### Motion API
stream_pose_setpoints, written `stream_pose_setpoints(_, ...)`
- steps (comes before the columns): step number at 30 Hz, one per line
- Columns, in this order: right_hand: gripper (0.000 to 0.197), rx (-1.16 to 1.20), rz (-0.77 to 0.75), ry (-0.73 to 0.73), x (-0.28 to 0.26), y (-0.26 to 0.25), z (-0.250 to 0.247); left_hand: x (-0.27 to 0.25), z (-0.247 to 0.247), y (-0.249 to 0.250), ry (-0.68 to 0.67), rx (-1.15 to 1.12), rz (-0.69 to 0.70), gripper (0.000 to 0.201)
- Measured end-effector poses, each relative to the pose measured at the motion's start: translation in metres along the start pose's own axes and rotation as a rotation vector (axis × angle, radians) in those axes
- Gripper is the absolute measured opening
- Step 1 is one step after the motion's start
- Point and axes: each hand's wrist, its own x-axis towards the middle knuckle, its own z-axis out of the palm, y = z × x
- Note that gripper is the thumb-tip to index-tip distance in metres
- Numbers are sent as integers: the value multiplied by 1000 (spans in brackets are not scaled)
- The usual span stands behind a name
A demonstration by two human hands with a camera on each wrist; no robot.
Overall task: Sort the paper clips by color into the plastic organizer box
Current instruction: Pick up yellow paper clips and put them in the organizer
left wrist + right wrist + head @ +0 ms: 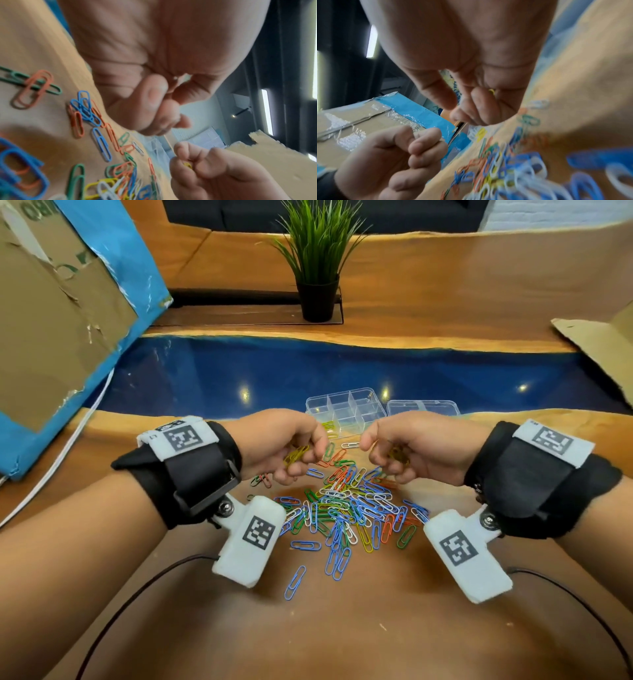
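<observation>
A heap of mixed blue, white, green, orange and yellow paper clips (352,508) lies on the wooden table. Beyond it stands the clear plastic organizer box (368,400), with yellow clips (329,426) in its near-left compartment. My left hand (291,450) hovers over the heap's far edge, fingers curled round a bunch of yellow clips (296,456). My right hand (394,453) is level with it and grips more yellow clips (399,455). In the left wrist view my left hand (154,108) is curled, and the right hand (205,169) shows a yellow clip (187,165). The right wrist view is blurred.
The box's clear lid (423,407) lies open to its right on the blue resin strip (239,371). A potted plant (317,268) stands further back. A taped cardboard box (58,313) leans at left, cardboard (599,337) at right. A lone blue clip (295,582) lies nearer me.
</observation>
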Motion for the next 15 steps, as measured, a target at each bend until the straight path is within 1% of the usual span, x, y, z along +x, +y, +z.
stream_pose_setpoints(3,17,-72,-44,120,4,-18,0,2,-1,10,116,-49,-34,24)
stream_pose_setpoints(5,12,-36,-61,167,10,-34,3,7,-1,21,226,-81,-17,19)
stream_pose_setpoints(8,18,0,-54,239,24,-51,8,15,4,34,347,-137,31,18)
stream_pose_setpoints(13,11,79,-57,189,37,-58,14,23,15,46,381,-204,19,18)
stream_pose_setpoints(15,4,108,-38,177,38,-58,16,25,17,49,404,-251,-25,17)
